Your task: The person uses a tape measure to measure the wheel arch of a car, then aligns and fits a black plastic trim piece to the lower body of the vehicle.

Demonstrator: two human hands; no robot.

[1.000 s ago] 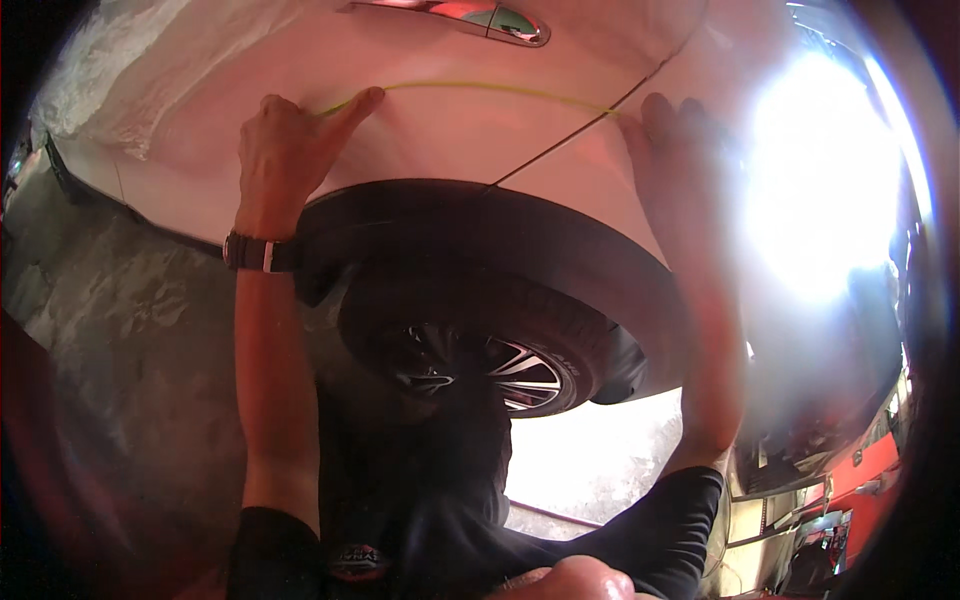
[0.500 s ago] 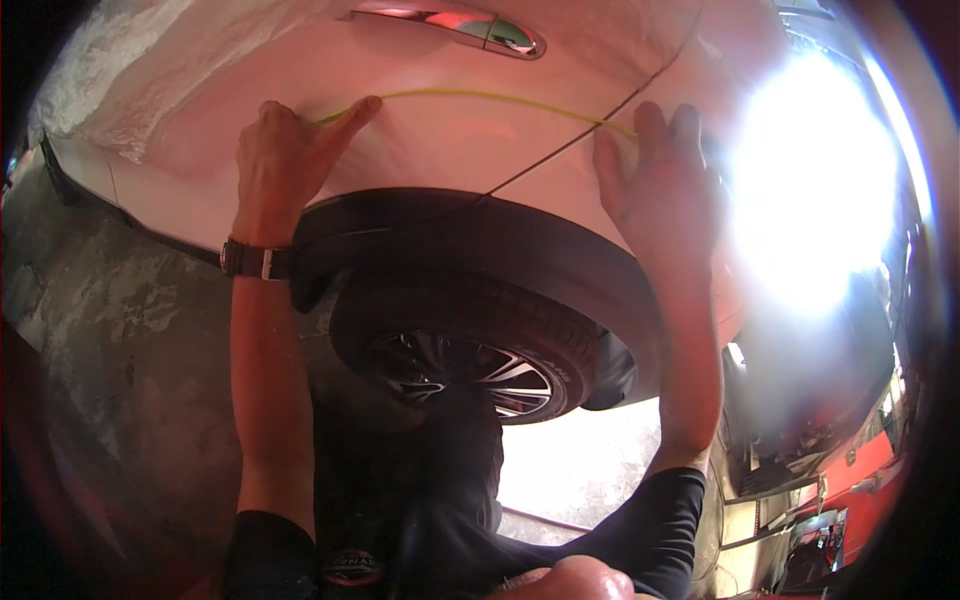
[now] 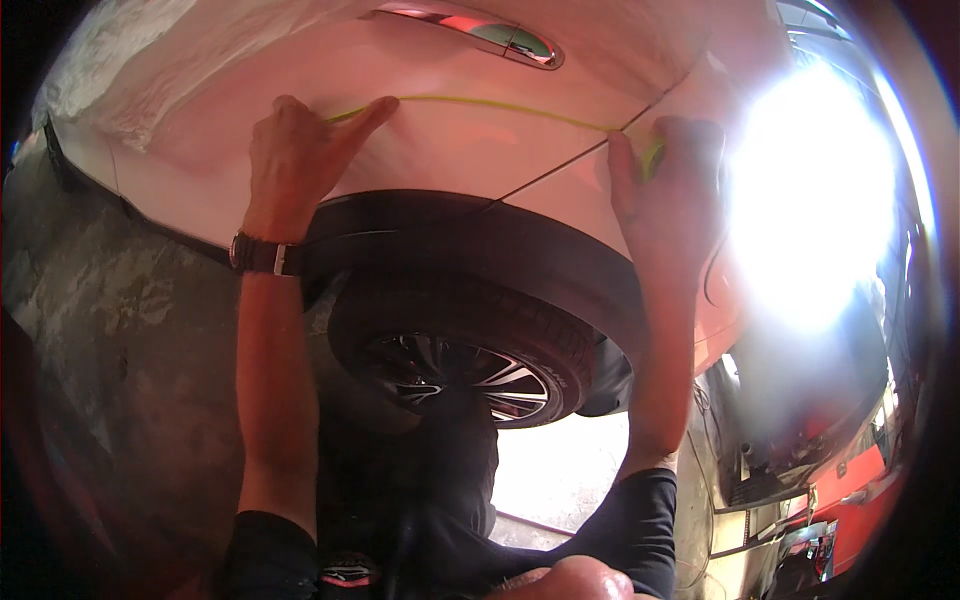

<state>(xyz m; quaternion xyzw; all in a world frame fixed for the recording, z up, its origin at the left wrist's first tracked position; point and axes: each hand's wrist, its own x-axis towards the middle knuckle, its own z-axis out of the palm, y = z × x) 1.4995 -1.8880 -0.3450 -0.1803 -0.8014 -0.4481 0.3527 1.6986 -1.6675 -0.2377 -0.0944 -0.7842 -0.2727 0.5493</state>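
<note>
Blown-out white glare at the right, bleaching the glossy pale pink car body panel (image 3: pixel 450 160) beside it. Dim, deep shadow low down around the black rubber tyre (image 3: pixel 460 330) and the grey concrete floor (image 3: pixel 110 330). Strong fisheye bending, dark soft vignette at the rim.

tape line (image 3: pixel 500 104) on car panel (image 3: pixel 440 160) | wheel (image 3: pixel 460 360) below | door handle (image 3: pixel 480 28) likely above

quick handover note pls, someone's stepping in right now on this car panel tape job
Left hand: fingertips press one end of the thin yellow tape line onto the white car body panel.
Right hand: holds the tape's other end against the panel, past the door seam.
Done: tape stretched between hands, above the black wheel arch trim.
Left: the span between the hands may not be pressed down yet; can't tell.
</note>
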